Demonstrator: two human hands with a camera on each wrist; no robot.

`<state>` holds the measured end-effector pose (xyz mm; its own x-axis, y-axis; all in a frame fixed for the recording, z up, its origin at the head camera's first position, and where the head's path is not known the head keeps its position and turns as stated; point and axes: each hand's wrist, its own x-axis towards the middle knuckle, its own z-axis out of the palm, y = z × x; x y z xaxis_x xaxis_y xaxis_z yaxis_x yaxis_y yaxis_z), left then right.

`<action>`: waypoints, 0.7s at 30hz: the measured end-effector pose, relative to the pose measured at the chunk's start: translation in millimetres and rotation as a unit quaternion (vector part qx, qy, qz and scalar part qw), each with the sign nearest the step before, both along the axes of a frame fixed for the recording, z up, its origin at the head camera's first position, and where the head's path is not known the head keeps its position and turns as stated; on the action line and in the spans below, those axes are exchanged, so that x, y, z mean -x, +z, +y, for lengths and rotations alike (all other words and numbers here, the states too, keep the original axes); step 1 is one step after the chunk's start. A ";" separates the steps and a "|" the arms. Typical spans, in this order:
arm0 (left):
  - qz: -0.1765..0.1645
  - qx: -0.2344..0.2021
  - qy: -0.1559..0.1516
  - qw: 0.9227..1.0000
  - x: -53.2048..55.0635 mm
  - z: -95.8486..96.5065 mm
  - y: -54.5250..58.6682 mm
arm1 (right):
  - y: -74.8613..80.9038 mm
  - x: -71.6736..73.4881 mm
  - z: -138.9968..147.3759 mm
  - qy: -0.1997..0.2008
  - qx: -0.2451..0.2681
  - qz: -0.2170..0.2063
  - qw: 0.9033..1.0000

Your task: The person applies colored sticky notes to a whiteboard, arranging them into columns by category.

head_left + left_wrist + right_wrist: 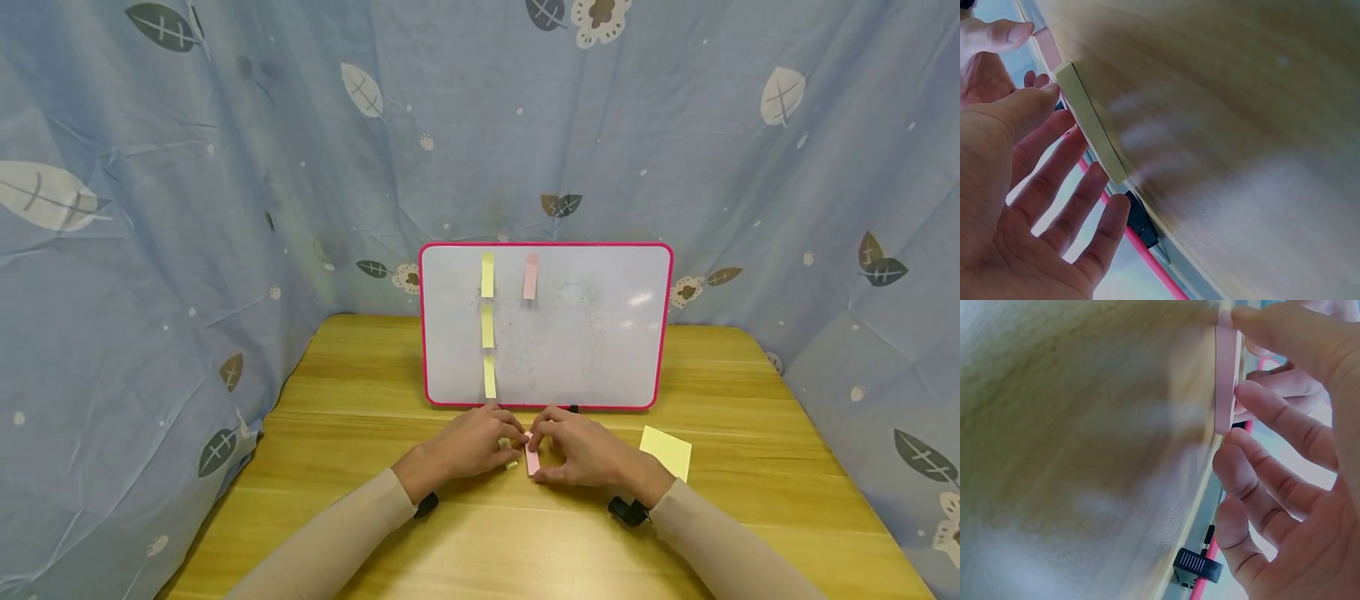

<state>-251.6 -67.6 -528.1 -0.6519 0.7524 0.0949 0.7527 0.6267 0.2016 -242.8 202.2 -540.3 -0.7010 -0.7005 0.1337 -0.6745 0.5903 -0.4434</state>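
A slim pink sticky-note pad [532, 461] lies on the table between the two hands. My right hand [588, 450] holds it by its ends, the thumb at the near end and the index finger near the far end. In the right wrist view the pink pad [1226, 375] is seen edge-on, with the other fingers spread loosely. My left hand [468, 442] reaches the pad's far left corner with its fingertips, its fingers loosely bent. Next to the left thumb sits a slim yellow sticky-note pad [1088, 119], mostly hidden under that hand in the head view.
Behind the hands stands a pink-framed whiteboard [600, 350] with three yellow strips [488, 326] in a column and one pink strip [531, 277] beside the top one. A yellow square note [666, 450] lies by the right wrist. Patterned curtain [480, 150] surrounds the wooden table [480, 542].
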 end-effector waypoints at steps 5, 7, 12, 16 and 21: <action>0.000 0.001 -0.001 1.000 0.4 0.2 -0.4 | -1.4 0.1 0.4 0.005 0.001 0.015 1.000; -0.002 0.001 0.001 1.000 0.6 0.1 -0.8 | -1.8 0.4 0.6 0.007 0.001 0.021 1.000; -0.005 0.006 0.003 1.000 0.4 -0.5 -1.3 | 0.0 0.7 -0.2 0.008 -0.008 0.021 1.000; -0.001 0.006 0.002 1.000 0.2 -0.8 -1.1 | 2.3 0.6 -1.2 0.009 -0.003 0.015 1.000; 0.003 -0.001 -0.001 1.000 -0.4 0.3 -1.7 | 2.7 1.8 -1.9 0.015 0.017 0.025 0.999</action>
<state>-251.2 -67.3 -529.8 -0.6491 0.7540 0.1007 0.7558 0.6242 0.1978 -244.6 200.3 -537.6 -0.6723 -0.7150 0.1921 -0.7127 0.5548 -0.4292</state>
